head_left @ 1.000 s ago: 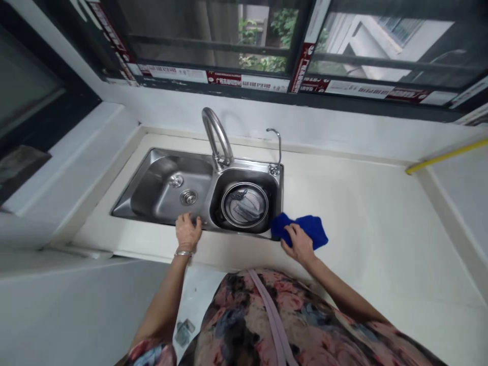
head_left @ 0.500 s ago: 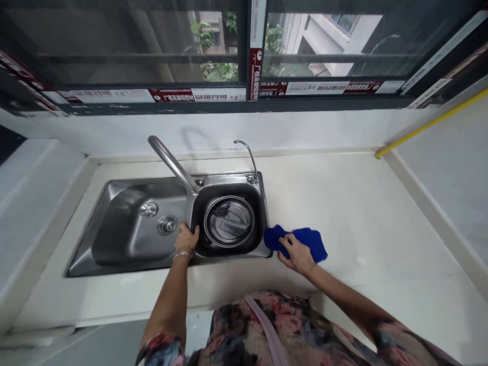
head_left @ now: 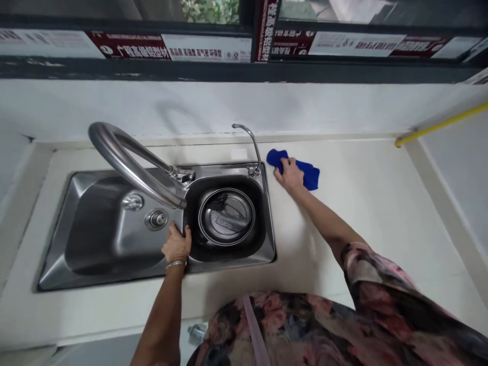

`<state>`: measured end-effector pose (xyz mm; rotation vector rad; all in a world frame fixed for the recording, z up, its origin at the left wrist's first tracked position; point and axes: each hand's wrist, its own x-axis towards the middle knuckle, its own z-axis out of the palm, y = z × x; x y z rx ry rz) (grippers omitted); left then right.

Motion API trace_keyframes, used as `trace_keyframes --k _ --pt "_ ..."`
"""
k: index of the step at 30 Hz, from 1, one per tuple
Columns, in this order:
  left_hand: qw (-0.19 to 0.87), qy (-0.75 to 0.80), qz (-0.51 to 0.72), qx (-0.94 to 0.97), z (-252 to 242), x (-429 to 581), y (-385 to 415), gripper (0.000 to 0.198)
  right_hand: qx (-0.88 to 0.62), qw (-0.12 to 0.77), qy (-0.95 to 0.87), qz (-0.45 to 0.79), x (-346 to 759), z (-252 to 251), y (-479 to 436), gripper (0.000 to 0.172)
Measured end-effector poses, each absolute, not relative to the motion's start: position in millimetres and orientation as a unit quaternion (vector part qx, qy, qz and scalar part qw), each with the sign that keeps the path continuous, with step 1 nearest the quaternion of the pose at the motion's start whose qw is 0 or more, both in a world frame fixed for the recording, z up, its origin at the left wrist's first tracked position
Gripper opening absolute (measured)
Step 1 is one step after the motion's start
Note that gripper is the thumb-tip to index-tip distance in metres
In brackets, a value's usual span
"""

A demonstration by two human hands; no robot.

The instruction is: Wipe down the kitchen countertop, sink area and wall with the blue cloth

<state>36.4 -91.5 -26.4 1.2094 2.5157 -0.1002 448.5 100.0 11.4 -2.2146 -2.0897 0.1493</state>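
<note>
Right hand (head_left: 290,174) pressed flat on blue cloth (head_left: 309,175), now slid back beside small tap (head_left: 251,147), left hand (head_left: 176,246) still gripping sink (head_left: 95,264) divider

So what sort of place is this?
Most likely a home kitchen: a steel double sink with a curved tap set in a pale countertop under a window; the right hand presses a blue cloth.
</note>
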Motion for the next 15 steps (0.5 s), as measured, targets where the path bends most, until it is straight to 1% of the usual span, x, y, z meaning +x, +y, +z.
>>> trace_keyframes --k 3,5,9,15 --pt "0.171 0.893 -0.040 0.415 -28.3 35.9 -89.9 0.068 -0.732 0.082 -0.676 0.001 448.1 4.1 137.6 0.064" --pt "0.171 0.894 -0.043 0.413 -28.7 35.9 -89.2 0.067 -0.709 0.089 -0.699 -0.032 449.3 -2.1 152.0 0.069" --pt "0.167 0.895 -0.047 0.411 -28.5 36.3 -88.3 0.067 -0.655 0.063 -0.751 -0.048 456.8 -8.7 158.4 0.062" --pt "0.165 0.895 -0.047 0.412 -26.6 37.2 -87.0 0.067 -0.576 0.060 -0.815 0.007 455.4 -1.4 137.4 0.053"
